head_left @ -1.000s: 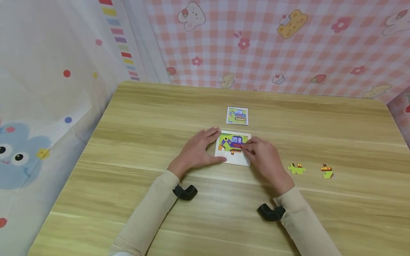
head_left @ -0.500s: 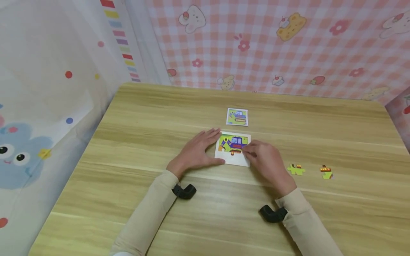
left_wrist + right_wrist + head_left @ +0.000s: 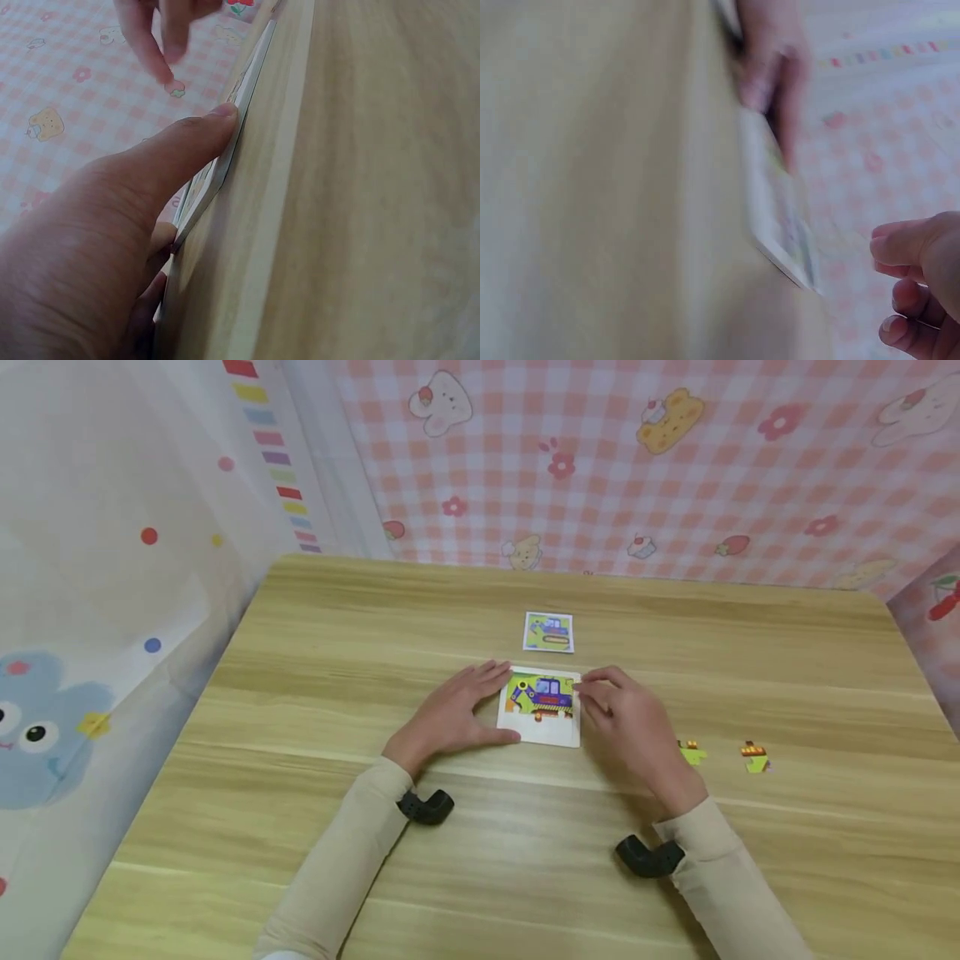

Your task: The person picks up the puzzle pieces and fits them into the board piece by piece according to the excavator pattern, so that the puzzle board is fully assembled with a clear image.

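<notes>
A white-framed jigsaw puzzle board [image 3: 538,732] lies on the table, its upper part filled with a blue and purple excavator picture on green. Its lower part shows bare white. My left hand [image 3: 448,714] steadies the board's left side, fingers outstretched at the far corner and thumb on the near side. In the left wrist view the thumb [image 3: 184,146] presses on the frame. Beside the board's right edge hovers my right hand [image 3: 633,722]; the right wrist view shows its fingertips [image 3: 889,244] loosely bent, off the board, with nothing visible between them.
Two loose puzzle pieces, a green one [image 3: 695,754] partly behind my right hand and a green and orange one [image 3: 756,758], lie to the right. A small excavator picture card [image 3: 548,632] lies beyond the board. A checked cloth [image 3: 600,468] hangs behind the wooden table [image 3: 480,877].
My right hand's fingertips have moved up and away from the lower right of the picture to the board's upper right edge. The left hand stays on the board.
</notes>
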Tool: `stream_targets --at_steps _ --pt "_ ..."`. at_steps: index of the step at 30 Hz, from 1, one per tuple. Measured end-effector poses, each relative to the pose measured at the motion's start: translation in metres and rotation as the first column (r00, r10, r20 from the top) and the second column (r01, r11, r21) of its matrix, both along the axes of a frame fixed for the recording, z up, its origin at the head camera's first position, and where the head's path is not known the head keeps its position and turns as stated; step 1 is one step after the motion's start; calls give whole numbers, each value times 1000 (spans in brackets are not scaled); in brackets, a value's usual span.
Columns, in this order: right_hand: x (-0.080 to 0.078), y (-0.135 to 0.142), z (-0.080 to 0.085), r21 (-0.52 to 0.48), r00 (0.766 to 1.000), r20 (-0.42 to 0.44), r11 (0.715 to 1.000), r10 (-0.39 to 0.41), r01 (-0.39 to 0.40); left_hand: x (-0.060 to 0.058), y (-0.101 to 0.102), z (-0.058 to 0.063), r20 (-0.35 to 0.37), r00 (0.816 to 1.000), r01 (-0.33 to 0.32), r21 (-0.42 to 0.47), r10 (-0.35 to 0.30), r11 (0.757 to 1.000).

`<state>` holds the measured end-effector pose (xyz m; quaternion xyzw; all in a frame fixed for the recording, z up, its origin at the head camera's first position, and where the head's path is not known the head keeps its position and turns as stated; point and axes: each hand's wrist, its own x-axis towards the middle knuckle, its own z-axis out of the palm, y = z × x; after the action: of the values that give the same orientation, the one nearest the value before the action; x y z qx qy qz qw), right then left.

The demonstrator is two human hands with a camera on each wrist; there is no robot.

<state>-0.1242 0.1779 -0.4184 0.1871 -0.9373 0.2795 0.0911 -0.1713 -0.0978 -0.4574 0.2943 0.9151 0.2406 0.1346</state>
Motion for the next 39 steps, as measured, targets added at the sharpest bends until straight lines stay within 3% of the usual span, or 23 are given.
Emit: stream_targets --at_steps 3,6,10,12,19,29,39 --pt "-1 20 13 15 1000 1 1000 -25 25 0 -2 0 1 1000 1 -2 -1 1000" --pt "2 41 23 61 989 146 998 -27 18 -1 -4 -1 -3 1000 -1 0 1 1000" --pt "8 57 24 94 935 352 993 38 -75 -2 -6 -1 -6 1000 -5 3 5 1000" --pt "11 60 19 86 915 397 990 70 -112 -2 -6 -1 -7 1000 -2 4 2 1000" --pt "18 64 9 77 903 414 984 113 -158 -1 -5 -1 0 1000 -6 9 6 1000" --pt "20 67 5 41 900 426 992 90 -118 0 -4 0 8 1000 0 12 -1 1000" --pt "20 71 6 26 906 409 991 109 -131 0 -2 1 8 1000 -5 21 5 1000"
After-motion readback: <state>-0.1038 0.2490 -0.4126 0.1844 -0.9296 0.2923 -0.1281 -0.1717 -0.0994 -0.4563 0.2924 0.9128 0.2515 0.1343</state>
